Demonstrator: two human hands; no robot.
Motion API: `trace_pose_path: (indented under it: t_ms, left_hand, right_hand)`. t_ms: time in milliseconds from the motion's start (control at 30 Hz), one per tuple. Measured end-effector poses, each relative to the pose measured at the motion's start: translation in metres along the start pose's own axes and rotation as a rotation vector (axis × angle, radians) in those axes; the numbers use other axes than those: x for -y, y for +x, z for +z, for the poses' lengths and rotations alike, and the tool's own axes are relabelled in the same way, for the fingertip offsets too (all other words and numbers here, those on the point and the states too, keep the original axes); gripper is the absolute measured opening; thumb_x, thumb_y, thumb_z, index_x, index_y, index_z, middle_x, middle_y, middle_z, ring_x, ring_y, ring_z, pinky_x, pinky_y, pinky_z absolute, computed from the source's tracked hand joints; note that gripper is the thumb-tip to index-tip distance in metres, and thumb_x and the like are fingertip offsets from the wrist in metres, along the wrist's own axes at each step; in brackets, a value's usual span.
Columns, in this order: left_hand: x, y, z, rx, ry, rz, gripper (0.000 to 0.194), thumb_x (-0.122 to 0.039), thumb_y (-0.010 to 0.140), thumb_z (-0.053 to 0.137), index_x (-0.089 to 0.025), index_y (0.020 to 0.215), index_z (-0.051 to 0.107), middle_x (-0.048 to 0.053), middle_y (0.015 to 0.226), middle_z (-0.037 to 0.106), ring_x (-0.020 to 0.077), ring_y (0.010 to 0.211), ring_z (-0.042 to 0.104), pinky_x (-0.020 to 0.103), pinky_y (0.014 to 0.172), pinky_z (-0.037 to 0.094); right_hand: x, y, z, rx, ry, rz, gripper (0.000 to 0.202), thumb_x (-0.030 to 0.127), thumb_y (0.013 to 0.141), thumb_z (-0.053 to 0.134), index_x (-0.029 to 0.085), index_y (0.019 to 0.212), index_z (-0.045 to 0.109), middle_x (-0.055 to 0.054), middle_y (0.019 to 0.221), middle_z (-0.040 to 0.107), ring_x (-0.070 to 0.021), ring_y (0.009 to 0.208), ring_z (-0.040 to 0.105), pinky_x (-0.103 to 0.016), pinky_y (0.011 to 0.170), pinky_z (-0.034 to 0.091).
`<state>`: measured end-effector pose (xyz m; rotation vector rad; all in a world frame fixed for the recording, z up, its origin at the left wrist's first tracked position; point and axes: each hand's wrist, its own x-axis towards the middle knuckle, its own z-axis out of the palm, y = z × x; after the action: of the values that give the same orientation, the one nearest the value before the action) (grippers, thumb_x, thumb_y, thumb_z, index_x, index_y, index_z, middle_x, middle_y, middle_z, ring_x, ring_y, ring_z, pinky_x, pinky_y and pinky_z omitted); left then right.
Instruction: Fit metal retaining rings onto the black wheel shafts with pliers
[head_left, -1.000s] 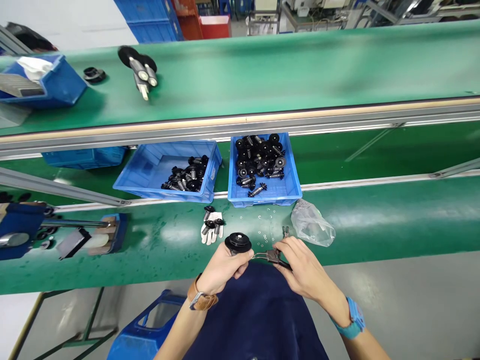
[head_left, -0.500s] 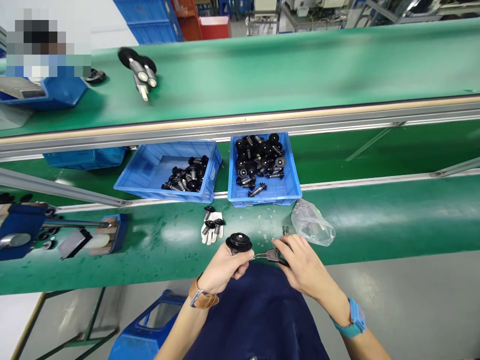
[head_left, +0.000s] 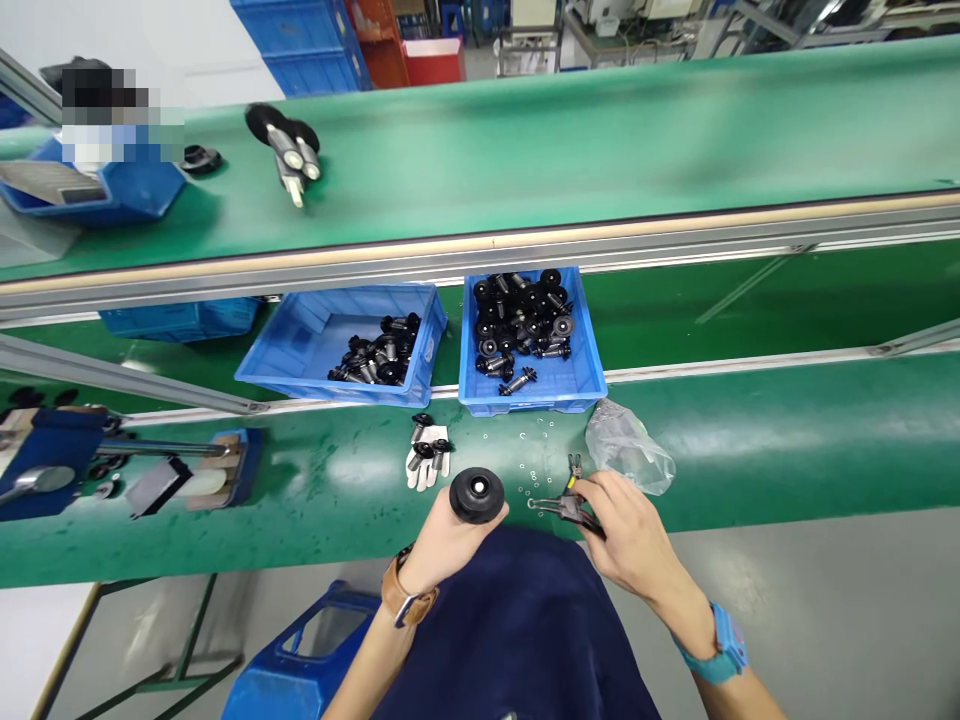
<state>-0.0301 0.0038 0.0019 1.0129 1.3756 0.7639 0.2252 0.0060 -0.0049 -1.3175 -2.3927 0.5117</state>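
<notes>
My left hand (head_left: pixel 448 545) is closed around a black wheel-like part (head_left: pixel 478 495), its round face turned up toward me. In my right hand (head_left: pixel 626 525) are pliers (head_left: pixel 568 508), their thin tips pointing left, with a small ring at the tips. Beside that hand a second tool (head_left: pixel 574 466) with a bit of yellow lies on the green bench. Several small rings (head_left: pixel 533 476) are scattered on the bench between my hands. Left of them, a white glove (head_left: pixel 422 474) lies under a few black parts (head_left: pixel 423 450).
Two blue bins, one left (head_left: pixel 300 335) and one right (head_left: pixel 589 370), hold black parts. A clear plastic bag (head_left: pixel 628 445) lies right. A blue fixture (head_left: pixel 244 465) stands left. Beyond the rail runs a green belt (head_left: pixel 562 150) carrying parts. A person is at the upper left.
The pliers have drawn back to the right, away from the black part. My left hand has tilted the part so its round face shows more.
</notes>
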Motion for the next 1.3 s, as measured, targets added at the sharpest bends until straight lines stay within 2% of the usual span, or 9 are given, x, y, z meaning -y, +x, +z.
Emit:
trace_pose_path:
  t_ms: [167, 267, 367, 467, 600, 767, 867, 1100, 1300]
  left_hand:
    - [0.006, 0.002, -0.002, 0.032, 0.213, 0.23, 0.002, -0.02, 0.083, 0.065, -0.018, 0.084, 0.066, 0.005, 0.084, 0.069, 0.0179, 0.077, 0.06, 0.031, 0.076, 0.05]
    - [0.008, 0.003, 0.0, 0.042, 0.284, 0.34, 0.01, -0.013, 0.083, 0.06, -0.019, 0.089, 0.066, 0.006, 0.088, 0.07, 0.0201, 0.082, 0.063, 0.034, 0.083, 0.051]
    - [0.008, 0.003, 0.002, 0.037, 0.316, 0.389, 0.012, -0.012, 0.084, 0.06, -0.02, 0.091, 0.066, 0.006, 0.091, 0.07, 0.0211, 0.086, 0.064, 0.035, 0.087, 0.05]
    - [0.007, 0.001, 0.004, 0.052, 0.292, 0.385, 0.015, -0.014, 0.086, 0.058, -0.019, 0.099, 0.064, 0.008, 0.097, 0.068, 0.0215, 0.088, 0.064, 0.035, 0.084, 0.051]
    - [0.008, -0.001, 0.007, 0.017, 0.257, 0.356, 0.027, -0.015, 0.089, 0.056, -0.019, 0.115, 0.061, 0.011, 0.109, 0.069, 0.0243, 0.101, 0.064, 0.036, 0.091, 0.05]
    - [0.017, 0.002, 0.016, -0.199, 0.214, 0.273, 0.014, -0.016, 0.083, 0.064, -0.021, 0.096, 0.061, 0.002, 0.085, 0.068, 0.0177, 0.075, 0.062, 0.028, 0.072, 0.047]
    - [0.021, 0.005, 0.02, -0.292, 0.152, 0.261, 0.015, -0.019, 0.081, 0.068, -0.022, 0.091, 0.058, -0.001, 0.082, 0.067, 0.0151, 0.071, 0.059, 0.026, 0.069, 0.046]
    - [0.017, 0.004, 0.025, -0.352, 0.138, 0.273, 0.018, -0.016, 0.075, 0.07, -0.022, 0.081, 0.054, -0.002, 0.078, 0.066, 0.0143, 0.068, 0.057, 0.025, 0.068, 0.045]
    - [0.017, 0.002, 0.025, -0.4, 0.17, 0.273, 0.018, -0.017, 0.074, 0.072, -0.023, 0.081, 0.055, -0.001, 0.082, 0.07, 0.0157, 0.072, 0.06, 0.026, 0.071, 0.047]
  right_hand:
    - [0.013, 0.004, -0.01, -0.026, 0.039, 0.029, 0.02, 0.016, 0.091, 0.051, 0.018, 0.111, 0.055, -0.01, 0.099, 0.057, -0.0242, 0.085, 0.052, -0.037, 0.072, 0.044]
    - [0.022, 0.007, -0.013, -0.027, 0.026, 0.027, 0.022, 0.016, 0.09, 0.051, 0.018, 0.111, 0.055, -0.01, 0.099, 0.058, -0.0248, 0.086, 0.053, -0.037, 0.072, 0.044]
    - [0.028, 0.01, -0.014, -0.029, 0.023, 0.022, 0.021, 0.017, 0.091, 0.05, 0.018, 0.111, 0.055, -0.01, 0.098, 0.058, -0.0253, 0.087, 0.053, -0.038, 0.073, 0.044]
    - [0.028, 0.013, -0.014, -0.027, 0.027, 0.028, 0.019, 0.017, 0.092, 0.05, 0.018, 0.111, 0.055, -0.01, 0.099, 0.058, -0.0257, 0.088, 0.053, -0.038, 0.074, 0.044]
    - [0.028, 0.014, -0.013, -0.017, 0.037, 0.085, 0.018, 0.019, 0.093, 0.051, 0.018, 0.111, 0.055, -0.01, 0.099, 0.058, -0.0248, 0.086, 0.054, -0.038, 0.073, 0.045]
    - [0.034, 0.011, -0.008, -0.031, 0.049, 0.167, 0.018, 0.019, 0.093, 0.052, 0.019, 0.111, 0.055, -0.009, 0.098, 0.058, -0.0243, 0.085, 0.054, -0.037, 0.073, 0.044]
    - [0.042, 0.01, -0.003, -0.039, 0.045, 0.186, 0.019, 0.018, 0.091, 0.053, 0.02, 0.11, 0.055, -0.008, 0.097, 0.058, -0.0245, 0.084, 0.053, -0.037, 0.072, 0.043]
    - [0.053, 0.01, 0.002, -0.069, -0.043, 0.201, 0.025, 0.014, 0.085, 0.054, 0.021, 0.109, 0.056, -0.008, 0.095, 0.057, -0.0246, 0.082, 0.051, -0.037, 0.071, 0.039]
    - [0.056, 0.008, 0.002, -0.07, -0.1, 0.208, 0.026, 0.012, 0.086, 0.051, 0.021, 0.111, 0.056, -0.008, 0.094, 0.056, -0.0247, 0.08, 0.05, -0.037, 0.07, 0.038]
